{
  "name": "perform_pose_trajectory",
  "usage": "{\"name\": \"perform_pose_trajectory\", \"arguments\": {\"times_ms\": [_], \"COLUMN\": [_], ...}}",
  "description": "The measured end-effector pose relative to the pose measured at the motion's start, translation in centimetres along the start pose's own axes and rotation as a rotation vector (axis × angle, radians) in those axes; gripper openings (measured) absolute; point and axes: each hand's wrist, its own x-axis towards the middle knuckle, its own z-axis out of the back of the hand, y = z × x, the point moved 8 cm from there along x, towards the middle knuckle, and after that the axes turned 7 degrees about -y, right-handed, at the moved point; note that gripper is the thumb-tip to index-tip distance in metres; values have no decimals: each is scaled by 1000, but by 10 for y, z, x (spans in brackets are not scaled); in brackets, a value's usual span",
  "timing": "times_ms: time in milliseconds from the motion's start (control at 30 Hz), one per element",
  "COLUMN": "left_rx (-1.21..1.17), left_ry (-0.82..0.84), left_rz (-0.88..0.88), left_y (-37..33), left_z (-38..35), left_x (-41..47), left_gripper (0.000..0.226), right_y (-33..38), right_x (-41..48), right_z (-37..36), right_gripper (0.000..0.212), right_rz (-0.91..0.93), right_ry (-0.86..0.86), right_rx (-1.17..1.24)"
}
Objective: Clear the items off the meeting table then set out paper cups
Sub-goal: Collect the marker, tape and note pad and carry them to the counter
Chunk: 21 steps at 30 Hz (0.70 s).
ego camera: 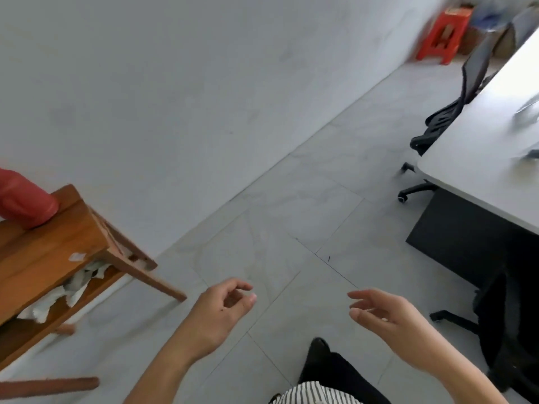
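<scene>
The white meeting table (pixel 478 147) fills the right side, with blurred pale items (pixel 529 112) at its right edge. My left hand (pixel 221 313) hangs over the grey floor at lower centre, fingers loosely curled and holding nothing. My right hand (pixel 385 316) is level with it to the right, fingers spread and empty. Both hands are well short of the table. No paper cups are in view.
A wooden side table (pixel 52 252) stands at the left with a red container (pixel 26 199) on top and crumpled white paper (pixel 67 290) underneath. Black office chairs (pixel 455 112) (pixel 501 325) flank the meeting table. A red plastic stool (pixel 444 33) sits by the far wall.
</scene>
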Motion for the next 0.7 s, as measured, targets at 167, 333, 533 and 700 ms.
{"name": "perform_pose_trajectory", "arguments": {"times_ms": [167, 333, 533, 700], "left_rx": [16, 114, 51, 95], "left_ry": [133, 259, 141, 303], "left_rz": [-15, -5, -48, -34], "left_y": [-37, -93, -172, -209], "left_z": [-22, -30, -10, -37], "left_x": [108, 223, 360, 476], "left_gripper": [15, 20, 14, 25], "right_y": [-4, 23, 63, 49], "right_x": [103, 224, 345, 430], "right_z": [30, 87, 167, 224], "right_gripper": [27, 25, 28, 27], "right_rz": [-84, -92, -46, -138], "right_ry": [-14, -68, -107, -189], "right_rx": [42, 79, 59, 134]}}
